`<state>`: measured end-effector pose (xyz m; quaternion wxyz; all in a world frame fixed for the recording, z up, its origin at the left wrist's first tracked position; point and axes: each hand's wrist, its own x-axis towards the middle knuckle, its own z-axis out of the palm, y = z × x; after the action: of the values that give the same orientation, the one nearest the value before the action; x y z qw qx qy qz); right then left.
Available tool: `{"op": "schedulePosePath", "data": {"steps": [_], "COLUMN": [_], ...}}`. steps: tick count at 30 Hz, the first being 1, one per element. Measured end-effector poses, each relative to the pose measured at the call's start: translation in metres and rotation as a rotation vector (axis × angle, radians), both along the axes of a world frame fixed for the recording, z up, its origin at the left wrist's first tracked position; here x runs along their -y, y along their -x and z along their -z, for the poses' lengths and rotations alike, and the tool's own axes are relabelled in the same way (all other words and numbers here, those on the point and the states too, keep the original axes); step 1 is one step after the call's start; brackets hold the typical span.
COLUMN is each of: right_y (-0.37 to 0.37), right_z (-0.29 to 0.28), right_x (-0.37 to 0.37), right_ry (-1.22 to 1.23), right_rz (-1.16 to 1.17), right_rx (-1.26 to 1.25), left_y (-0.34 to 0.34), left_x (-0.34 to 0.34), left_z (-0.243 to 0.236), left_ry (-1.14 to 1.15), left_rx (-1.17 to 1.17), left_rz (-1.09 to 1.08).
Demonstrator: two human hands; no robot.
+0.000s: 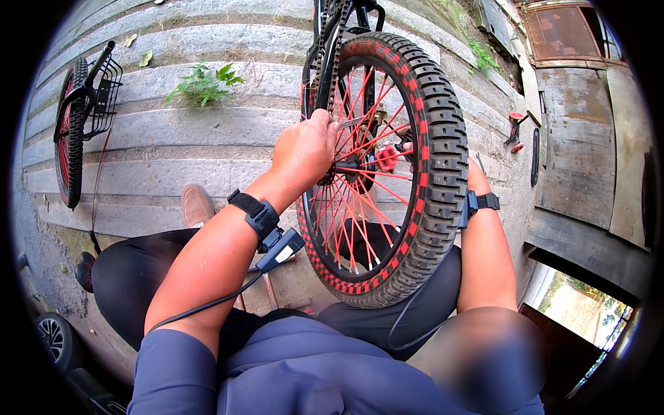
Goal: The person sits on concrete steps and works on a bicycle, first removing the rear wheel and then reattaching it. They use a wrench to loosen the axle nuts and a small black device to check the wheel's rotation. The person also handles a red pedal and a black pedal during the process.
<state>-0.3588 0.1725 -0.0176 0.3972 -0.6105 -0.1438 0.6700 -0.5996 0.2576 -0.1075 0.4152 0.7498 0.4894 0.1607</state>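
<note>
A bicycle wheel (446, 149) with a knobby black tyre, red-and-black checkered rim and red spokes stands before me, between my knees. It sits in a black frame (323, 83), with a chain (337, 34) running along it. My left hand (304, 151) is closed around a slim silvery metal tool (351, 122), which points into the spokes above the hub (351, 166). My right hand (407, 138) reaches around behind the tyre's right side. Only a bit of its fingers shows through the spokes, near a red part (387, 158) by the hub; their grip is hidden.
At the far left is another red-spoked wheel (68, 138) with a black wire basket (107, 93). A green plant (202, 86) grows between paving slabs. To the right lie a red-ended part (514, 131), a black strip (535, 157) and wooden boards (574, 138). A car wheel (54, 340) shows lower left.
</note>
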Motion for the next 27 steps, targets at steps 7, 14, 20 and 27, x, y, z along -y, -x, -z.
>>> {"op": "schedulePosePath", "data": {"steps": [7, 14, 20, 27], "right_y": [-0.003, -0.004, 0.001, -0.004], "right_z": [0.0, 0.002, -0.008, 0.006], "right_x": [0.002, 0.002, -0.001, 0.0], "right_ry": [-0.1, -0.096, -0.002, -0.024], "right_rz": [-0.014, -0.118, -0.029, -0.059], "right_rx": [-0.09, 0.145, -0.035, 0.105], "left_y": [0.0, 0.0, 0.0, 0.001], "left_x": [-0.002, -0.003, -0.004, -0.006], "left_z": [-0.001, 0.001, -0.002, 0.0], "left_ry": [0.012, 0.011, 0.031, 0.029], "left_rx": [0.004, -0.016, -0.02, -0.016], "left_rz": [0.006, 0.009, 0.024, 0.024]}}
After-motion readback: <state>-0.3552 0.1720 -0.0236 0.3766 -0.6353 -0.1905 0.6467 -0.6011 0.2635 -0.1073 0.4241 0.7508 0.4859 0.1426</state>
